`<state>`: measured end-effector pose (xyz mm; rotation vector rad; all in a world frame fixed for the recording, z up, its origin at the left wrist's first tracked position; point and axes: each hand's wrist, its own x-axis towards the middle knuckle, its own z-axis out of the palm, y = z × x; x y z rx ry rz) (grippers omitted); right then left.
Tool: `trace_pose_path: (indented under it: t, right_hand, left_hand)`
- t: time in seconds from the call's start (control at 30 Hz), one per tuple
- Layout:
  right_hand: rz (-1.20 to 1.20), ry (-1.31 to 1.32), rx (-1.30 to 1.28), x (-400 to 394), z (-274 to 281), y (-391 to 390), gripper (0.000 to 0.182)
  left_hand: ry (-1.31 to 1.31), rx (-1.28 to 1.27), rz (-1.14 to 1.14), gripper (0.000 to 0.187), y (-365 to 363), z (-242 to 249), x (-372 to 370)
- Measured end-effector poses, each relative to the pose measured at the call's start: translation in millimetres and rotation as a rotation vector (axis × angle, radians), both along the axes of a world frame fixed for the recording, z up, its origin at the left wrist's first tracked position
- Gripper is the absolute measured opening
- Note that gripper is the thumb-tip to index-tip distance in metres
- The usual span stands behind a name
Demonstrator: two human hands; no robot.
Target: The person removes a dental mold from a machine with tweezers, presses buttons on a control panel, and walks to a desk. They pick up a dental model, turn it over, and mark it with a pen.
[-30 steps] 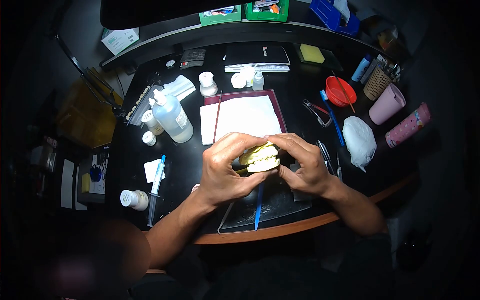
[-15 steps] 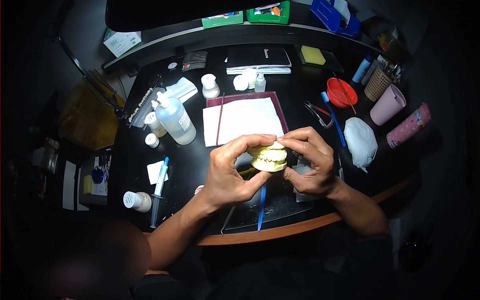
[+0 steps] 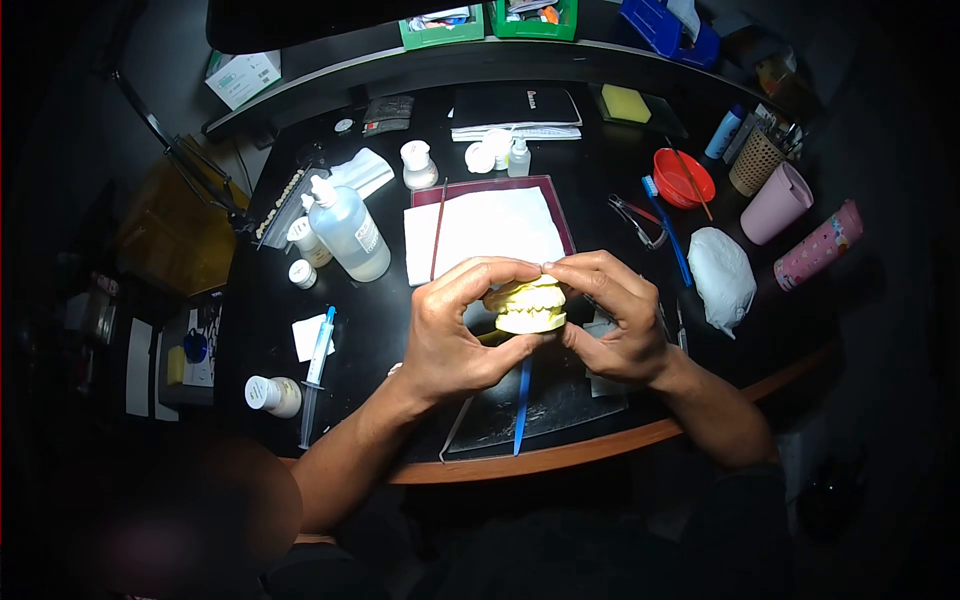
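A yellow dental cast [image 3: 530, 306], upper and lower halves set together with the teeth facing me, is held up over the front of the desk. My left hand [image 3: 462, 325] grips it from the left, fingers on top and thumb under the base. From the right, my right hand [image 3: 615, 320] closes on it with fingertips on the top and thumb by the lower edge. Below the hands a blue pointed tool [image 3: 523, 405] lies on a dark sheet [image 3: 570, 420]. Behind the cast, a thin brush [image 3: 439, 230] rests on a white paper towel [image 3: 500, 235].
To the left stand a large clear bottle [image 3: 350, 232], a syringe [image 3: 318, 375] and a lidded jar [image 3: 273, 396]. On the right are a red bowl [image 3: 672, 185], a blue toothbrush [image 3: 668, 230], a white wrapped bundle [image 3: 722, 280] and a pink cup [image 3: 776, 205].
Both hands and the cast have shifted slightly left. The cast has turned a little, so its front teeth face me more squarely.
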<state>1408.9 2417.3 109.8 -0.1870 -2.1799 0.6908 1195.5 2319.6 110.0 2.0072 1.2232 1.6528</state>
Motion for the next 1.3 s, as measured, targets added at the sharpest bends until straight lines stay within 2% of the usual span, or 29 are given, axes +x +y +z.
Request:
trace_pose_path:
  t: [0.2, 0.3, 0.8, 1.07, 1.2, 1.3]
  right_hand:
    - [0.010, 0.000, 0.019, -1.4, 0.4, 1.0, 0.058]
    - [0.016, -0.009, 0.025, -2.5, -0.3, 0.4, 0.059]
    - [0.044, -0.051, 0.011, -2.7, -0.8, -2.1, 0.065]
    - [0.035, -0.050, -0.011, -2.6, -1.8, -1.7, 0.064]
    - [-0.012, -0.023, -0.028, -4.1, 4.0, -3.2, 0.062]
    - [-0.052, 0.001, 0.004, -3.8, 4.5, -1.9, 0.056]
  left_hand:
    - [0.048, -0.033, -0.003, 0.055, -2.7, 2.5, -0.7]
    - [0.018, 0.016, 0.013, 0.049, -0.9, 3.4, 1.9]
    - [0.044, 0.044, 0.120, 0.048, -4.3, 2.2, 2.9]
    - [0.034, 0.071, 0.104, 0.048, -0.4, -0.3, 2.2]
    - [-0.049, -0.002, 0.122, 0.050, -1.4, 3.6, -5.6]
    - [-0.259, -0.077, 0.147, 0.052, -1.0, 8.6, -13.1]
